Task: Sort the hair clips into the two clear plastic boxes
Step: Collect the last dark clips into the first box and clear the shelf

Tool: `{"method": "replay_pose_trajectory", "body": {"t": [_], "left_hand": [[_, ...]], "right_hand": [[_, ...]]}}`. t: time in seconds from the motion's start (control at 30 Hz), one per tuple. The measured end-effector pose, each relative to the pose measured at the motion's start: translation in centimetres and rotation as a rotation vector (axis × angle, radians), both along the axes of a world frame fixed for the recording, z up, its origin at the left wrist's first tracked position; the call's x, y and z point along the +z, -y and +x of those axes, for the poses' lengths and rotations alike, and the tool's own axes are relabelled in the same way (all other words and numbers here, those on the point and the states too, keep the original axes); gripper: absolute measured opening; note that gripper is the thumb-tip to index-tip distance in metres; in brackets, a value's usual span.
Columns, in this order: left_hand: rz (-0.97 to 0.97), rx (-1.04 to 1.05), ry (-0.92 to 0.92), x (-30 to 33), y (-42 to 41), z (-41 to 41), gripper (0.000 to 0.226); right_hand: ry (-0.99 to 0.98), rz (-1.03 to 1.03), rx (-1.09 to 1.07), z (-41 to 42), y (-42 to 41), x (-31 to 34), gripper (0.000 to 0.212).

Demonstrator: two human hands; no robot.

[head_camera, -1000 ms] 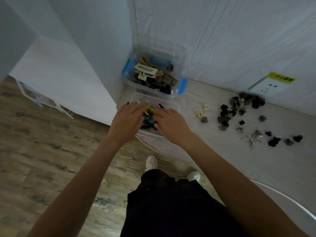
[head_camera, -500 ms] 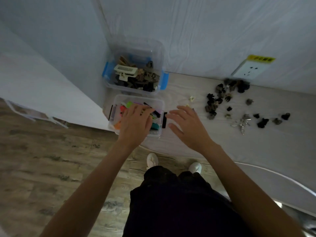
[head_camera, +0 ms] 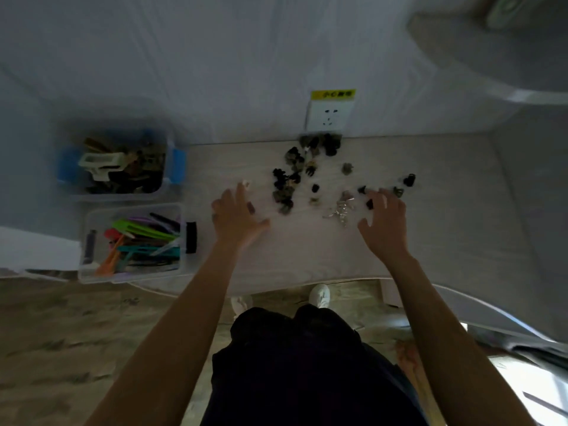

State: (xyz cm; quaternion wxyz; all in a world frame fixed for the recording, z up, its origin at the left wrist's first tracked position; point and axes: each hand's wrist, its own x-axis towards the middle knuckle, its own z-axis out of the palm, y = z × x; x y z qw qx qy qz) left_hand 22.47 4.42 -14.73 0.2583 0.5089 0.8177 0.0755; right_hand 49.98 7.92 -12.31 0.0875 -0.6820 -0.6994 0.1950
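Several small dark claw clips (head_camera: 289,186) lie scattered on the pale tabletop (head_camera: 307,247), with a silver clip (head_camera: 339,210) among them. My left hand (head_camera: 235,215) hovers open just left of the pile, fingers spread. My right hand (head_camera: 382,219) is open over the right side of the pile, fingertips at some dark clips. At the far left stand two clear boxes: the near box (head_camera: 92,272) holds colourful flat clips, the far box (head_camera: 175,162) with blue latches holds brown and cream claw clips.
A white wall socket (head_camera: 329,116) with a yellow label sits behind the pile. A black clip (head_camera: 190,238) rests against the near box's right side. The table's front edge runs above my shoes and the wooden floor (head_camera: 61,333).
Both hands have left the near box and moved right to the scattered clips. The view has swung right, so the boxes now sit at the left.
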Motion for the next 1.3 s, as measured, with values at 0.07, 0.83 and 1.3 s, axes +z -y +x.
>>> {"method": "replay_pose_trajectory", "body": {"t": [0.07, 0.83, 1.3], "left_hand": [[0.018, -0.03, -0.006, -0.7, -0.4, 0.8, 0.099], [0.155, -0.092, -0.191, -0.5, 3.6, 2.3, 0.079], [0.045, -0.185, 0.304, -0.6, -0.3, 2.4, 0.089]], "right_hand": [[0.028, -0.067, -0.026, 1.8, -1.4, -0.5, 0.072], [-0.16, -0.154, 0.097, 1.4, 1.1, -2.0, 0.018], [-0.184, -0.114, 0.018, -10.2, -1.1, -2.0, 0.051]]}}
